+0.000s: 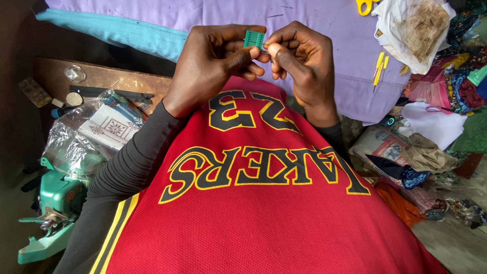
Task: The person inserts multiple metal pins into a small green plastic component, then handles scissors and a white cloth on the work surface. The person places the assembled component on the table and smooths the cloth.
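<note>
My left hand (213,61) pinches a small green ribbed plastic case (253,38) between thumb and fingers, held up over my chest. My right hand (299,58) meets it from the right, thumb and forefinger closed at the case's edge on something thin that I cannot make out. Both hands hover just above the near edge of a lilac cloth (324,30). My red jersey with black and yellow lettering fills the lower frame.
A teal sewing machine (56,203) sits at lower left beside a clear plastic bag of patterned fabric (101,129) and a black zipper (111,94) on a wooden board. Yellow scissors (364,6), yellow-handled tools (380,66) and heaps of fabric scraps (446,86) lie to the right.
</note>
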